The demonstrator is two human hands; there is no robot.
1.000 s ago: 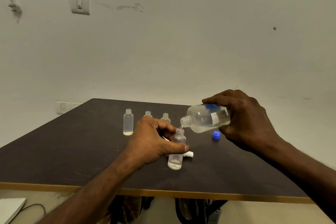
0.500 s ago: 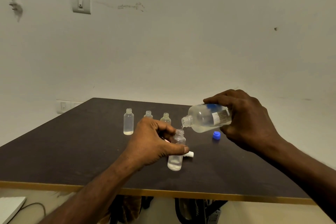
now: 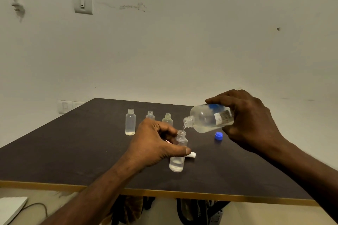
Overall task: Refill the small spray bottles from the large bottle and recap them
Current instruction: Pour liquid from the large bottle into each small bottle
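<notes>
My left hand (image 3: 155, 142) grips a small clear spray bottle (image 3: 177, 160) that stands uncapped on the dark table (image 3: 73, 151); liquid fills its lower part. My right hand (image 3: 250, 122) holds the large clear bottle (image 3: 206, 118) tipped on its side, mouth just above the small bottle's neck, with a thin stream running in. Three more uncapped small bottles stand behind: one at the left (image 3: 130, 122), one (image 3: 150, 115) partly hidden by my left hand, and a greenish one (image 3: 167, 119).
The large bottle's blue cap (image 3: 218, 135) lies on the table under my right hand. A white spray cap (image 3: 192, 155) lies just right of the held bottle. The table's wooden front edge (image 3: 201, 194) runs across, with dark items below it.
The liquid in the small bottle has risen slightly. Both hands and both bottles stay almost where they were.
</notes>
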